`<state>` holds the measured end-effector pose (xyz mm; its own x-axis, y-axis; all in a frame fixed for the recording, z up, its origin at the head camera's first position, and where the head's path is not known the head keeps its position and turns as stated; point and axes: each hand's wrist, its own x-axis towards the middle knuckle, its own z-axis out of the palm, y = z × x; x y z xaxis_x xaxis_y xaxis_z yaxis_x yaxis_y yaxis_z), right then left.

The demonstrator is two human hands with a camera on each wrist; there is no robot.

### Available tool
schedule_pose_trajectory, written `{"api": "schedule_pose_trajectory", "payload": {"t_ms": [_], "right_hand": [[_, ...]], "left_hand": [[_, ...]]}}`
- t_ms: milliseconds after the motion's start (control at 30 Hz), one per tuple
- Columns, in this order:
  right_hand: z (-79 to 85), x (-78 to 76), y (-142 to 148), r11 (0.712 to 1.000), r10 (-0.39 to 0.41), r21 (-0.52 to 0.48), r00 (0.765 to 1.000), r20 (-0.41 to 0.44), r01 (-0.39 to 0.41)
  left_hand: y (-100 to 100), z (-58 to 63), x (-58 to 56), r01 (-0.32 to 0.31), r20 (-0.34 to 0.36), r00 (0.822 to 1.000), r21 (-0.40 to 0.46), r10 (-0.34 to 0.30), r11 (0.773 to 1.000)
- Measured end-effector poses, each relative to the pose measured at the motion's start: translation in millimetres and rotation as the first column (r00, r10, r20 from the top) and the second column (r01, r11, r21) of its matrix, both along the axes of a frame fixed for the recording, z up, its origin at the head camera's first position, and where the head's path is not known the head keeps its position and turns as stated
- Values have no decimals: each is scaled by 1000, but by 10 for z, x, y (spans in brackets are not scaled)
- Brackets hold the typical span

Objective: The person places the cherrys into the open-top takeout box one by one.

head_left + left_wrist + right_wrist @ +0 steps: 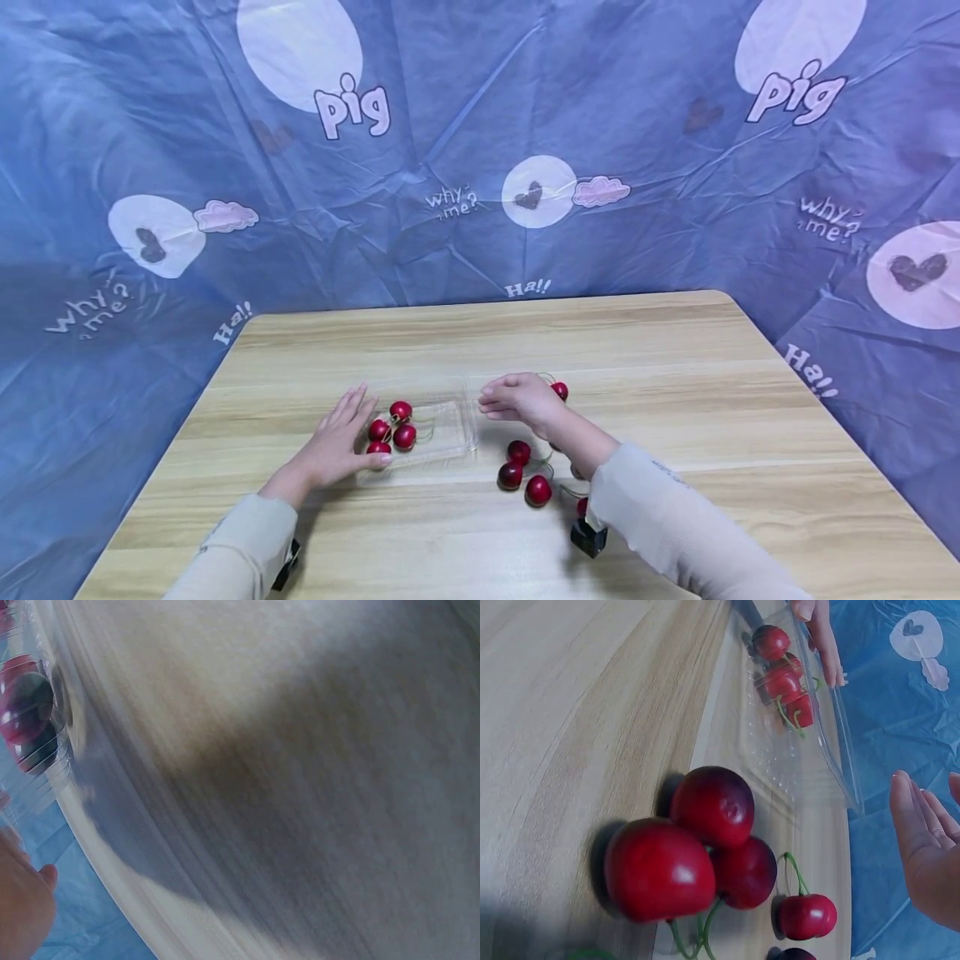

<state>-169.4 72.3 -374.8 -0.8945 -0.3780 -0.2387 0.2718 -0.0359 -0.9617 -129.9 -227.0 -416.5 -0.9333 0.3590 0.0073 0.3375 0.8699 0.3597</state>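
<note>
My left hand (pixel 335 444) lies at the left end of a clear plastic container (pixel 472 442), fingers spread and straight, thumb along its near edge. Inside that end sit several red cherries (pixel 405 437) with green stems. Just past the container's right end is my right hand (pixel 528 404), fingers extended together. In the right wrist view its palm (pixel 934 877) shows nothing held, with the thumb apart from the fingers. Loose cherries (pixel 537 491) lie on the table below and beside the right hand; three cluster large in the right wrist view, and the right forearm partly hides others.
Everything rests on a light wood-grain table (pixel 360 342). A blue printed cloth (pixel 465 100) hangs behind and around it. Another cherry (pixel 559 390) lies behind the right wrist, and one (pixel 582 506) is by the black wrist camera (pixel 588 537).
</note>
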Motion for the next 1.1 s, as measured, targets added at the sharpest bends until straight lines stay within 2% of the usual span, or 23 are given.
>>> {"api": "schedule_pose_trajectory", "payload": {"t_ms": [300, 533, 1100], "right_hand": [[-46, 14, 154, 999, -34, -4, 999, 9, 34], [-96, 50, 312, 999, -29, -32, 1000, -4, 29], [-181, 100, 779, 996, -80, -34, 995, 55, 82]], "left_hand": [[-14, 13, -13, 2, -1, 1000, 7, -2, 1000], [-29, 14, -36, 8, 3, 1000, -2, -8, 1000], [-34, 18, -43, -2, 12, 1000, -4, 3, 1000]]}}
